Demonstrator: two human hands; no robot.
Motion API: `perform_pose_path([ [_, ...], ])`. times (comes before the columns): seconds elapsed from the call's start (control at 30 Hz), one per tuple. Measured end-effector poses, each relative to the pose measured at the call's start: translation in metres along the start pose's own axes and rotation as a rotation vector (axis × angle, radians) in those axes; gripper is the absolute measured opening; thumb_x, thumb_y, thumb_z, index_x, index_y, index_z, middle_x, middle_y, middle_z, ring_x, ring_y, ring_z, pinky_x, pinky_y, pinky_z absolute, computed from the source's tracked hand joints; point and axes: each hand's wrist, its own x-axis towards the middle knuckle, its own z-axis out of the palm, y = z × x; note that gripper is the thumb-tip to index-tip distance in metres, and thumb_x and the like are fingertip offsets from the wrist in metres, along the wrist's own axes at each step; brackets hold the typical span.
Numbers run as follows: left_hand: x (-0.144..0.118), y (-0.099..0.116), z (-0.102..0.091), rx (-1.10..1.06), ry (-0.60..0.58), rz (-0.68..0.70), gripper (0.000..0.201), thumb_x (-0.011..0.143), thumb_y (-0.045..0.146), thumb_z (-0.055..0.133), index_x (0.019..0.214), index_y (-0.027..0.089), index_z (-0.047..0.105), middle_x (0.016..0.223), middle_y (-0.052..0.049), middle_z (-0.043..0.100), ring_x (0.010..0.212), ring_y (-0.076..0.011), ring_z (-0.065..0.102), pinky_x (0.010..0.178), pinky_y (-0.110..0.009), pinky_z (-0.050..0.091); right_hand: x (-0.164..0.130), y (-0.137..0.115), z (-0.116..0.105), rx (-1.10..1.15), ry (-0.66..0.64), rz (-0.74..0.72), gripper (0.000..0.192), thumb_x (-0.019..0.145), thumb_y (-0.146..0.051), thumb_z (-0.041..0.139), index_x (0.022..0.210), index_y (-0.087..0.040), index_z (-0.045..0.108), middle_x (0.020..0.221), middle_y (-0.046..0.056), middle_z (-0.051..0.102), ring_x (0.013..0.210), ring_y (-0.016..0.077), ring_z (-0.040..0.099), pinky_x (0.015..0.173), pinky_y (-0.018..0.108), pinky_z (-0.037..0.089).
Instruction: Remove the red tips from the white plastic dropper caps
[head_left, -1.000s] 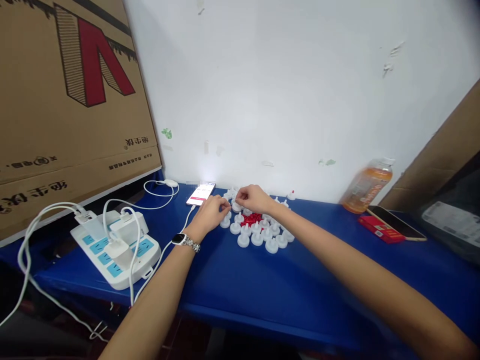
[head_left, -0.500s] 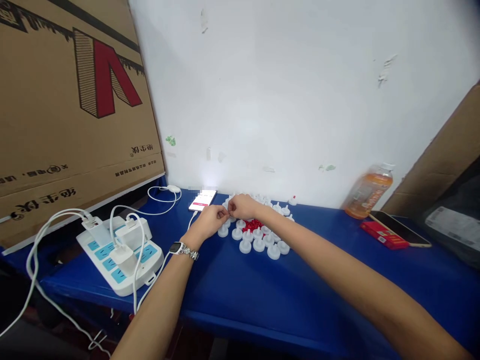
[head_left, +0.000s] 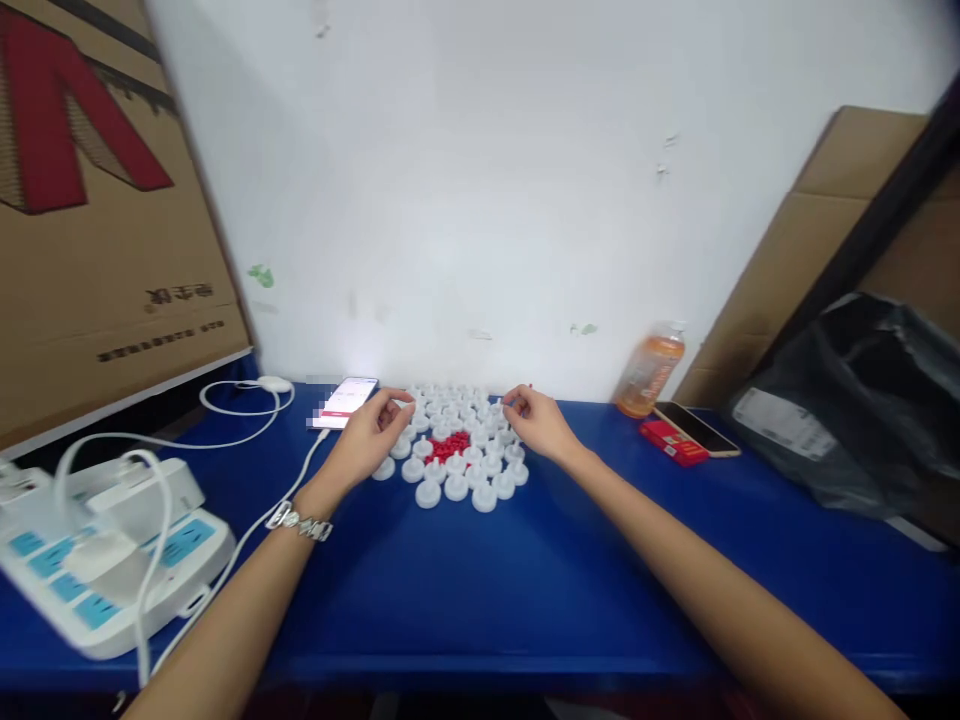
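Several small white plastic caps point(head_left: 454, 488) stand in a cluster on the blue table point(head_left: 480, 590), around a little heap of red pieces point(head_left: 448, 446). My left hand point(head_left: 370, 435) rests at the cluster's left edge, fingers curled, fingertips pinched near a white cap. My right hand point(head_left: 537, 421) sits at the cluster's right edge, its thumb and forefinger pinched together on something tiny that I cannot make out. A metal watch point(head_left: 298, 522) is on my left wrist.
A lit phone point(head_left: 346, 398) on a white cable lies left of the caps. A white power strip point(head_left: 105, 545) with chargers sits at the near left below a cardboard box point(head_left: 97, 200). An orange drink bottle point(head_left: 649, 370), a red pack point(head_left: 673, 442), another phone point(head_left: 696, 428) and a black bag point(head_left: 855, 400) are on the right.
My hands were pinched together over the cluster's back left; now they have drawn apart to either side of it. The view has swung to the right.
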Motion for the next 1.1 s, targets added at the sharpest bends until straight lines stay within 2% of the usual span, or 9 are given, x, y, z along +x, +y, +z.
perform_pose_path([
  [0.1,0.016,0.030,0.022,0.049,-0.129,0.067,0.032,0.090,0.047,0.051,0.093,0.019,0.065,0.072,0.000,0.061,0.063,-0.0145,0.050,0.060,-0.027,0.039,0.002,0.039,-0.010,-0.030,0.090,0.146,0.014,0.084,-0.028,0.052,0.093,-0.021,0.060,0.071,-0.002,0.062,0.065,0.0143,0.057,0.062,0.025,0.039],
  [0.23,0.041,0.060,0.062,0.053,-0.301,0.173,0.031,0.092,0.046,0.048,0.090,0.020,0.066,0.077,0.000,0.066,0.065,-0.0150,0.054,0.062,-0.028,0.040,0.025,0.067,-0.003,-0.142,0.151,0.285,0.032,0.086,-0.032,0.054,0.115,-0.020,0.052,0.088,0.004,0.066,0.083,0.0199,0.062,0.073,0.029,0.043],
  [0.37,0.058,0.065,0.089,0.074,-0.316,0.199,0.032,0.092,0.045,0.048,0.089,0.020,0.067,0.081,-0.001,0.068,0.067,-0.0155,0.057,0.064,-0.028,0.041,0.050,0.076,0.011,-0.244,0.140,0.387,0.034,0.088,-0.034,0.053,0.118,-0.017,0.052,0.113,0.013,0.060,0.098,0.0242,0.061,0.082,0.034,0.045],
  [0.5,0.060,0.062,0.089,0.098,-0.281,0.185,0.034,0.093,0.046,0.045,0.087,0.020,0.066,0.077,-0.001,0.066,0.065,-0.0157,0.056,0.062,-0.029,0.041,0.057,0.077,0.015,-0.249,0.123,0.384,0.019,0.091,-0.030,0.050,0.101,-0.018,0.061,0.111,0.012,0.058,0.099,0.0232,0.059,0.087,0.035,0.045],
  [0.57,0.057,0.061,0.083,0.097,-0.244,0.176,0.035,0.094,0.047,0.044,0.087,0.020,0.065,0.077,-0.001,0.066,0.066,-0.0159,0.056,0.062,-0.028,0.041,0.052,0.070,0.012,-0.212,0.165,0.306,0.017,0.090,-0.030,0.051,0.097,-0.019,0.063,0.111,0.011,0.057,0.103,0.0230,0.058,0.090,0.035,0.044],
  [0.67,0.051,0.058,0.073,0.075,-0.194,0.172,0.031,0.093,0.046,0.048,0.095,0.020,0.064,0.081,-0.001,0.065,0.069,-0.0154,0.056,0.063,-0.028,0.041,0.033,0.048,0.005,-0.039,0.285,0.067,0.016,0.090,-0.029,0.051,0.098,-0.020,0.062,0.116,0.010,0.056,0.107,0.0217,0.056,0.092,0.034,0.045],
  [0.77,0.042,0.055,0.066,0.058,-0.173,0.150,0.029,0.091,0.047,0.054,0.102,0.021,0.059,0.083,0.000,0.064,0.066,-0.0133,0.053,0.062,-0.027,0.041,0.003,0.012,0.000,0.168,0.234,-0.150,0.016,0.091,-0.025,0.048,0.102,-0.021,0.059,0.118,0.007,0.060,0.094,0.0170,0.060,0.082,0.028,0.047],
  [0.9,0.024,0.056,0.056,0.167,-0.211,0.238,0.026,0.094,0.046,0.049,0.090,0.020,0.052,0.081,0.000,0.060,0.066,-0.0140,0.052,0.062,-0.027,0.039,-0.034,-0.033,-0.002,0.300,0.158,-0.167,0.019,0.088,-0.024,0.051,0.105,-0.021,0.059,0.097,0.002,0.067,0.074,0.0134,0.058,0.072,0.025,0.046],
  [1.1,0.005,0.059,0.046,0.386,-0.291,0.468,0.026,0.102,0.031,0.029,0.093,0.020,0.051,0.088,-0.004,0.056,0.079,-0.0189,0.054,0.072,-0.032,0.040,-0.055,-0.064,0.007,0.371,0.158,-0.178,0.024,0.084,-0.020,0.053,0.107,-0.020,0.057,0.102,0.003,0.067,0.071,0.0127,0.057,0.072,0.025,0.047],
])
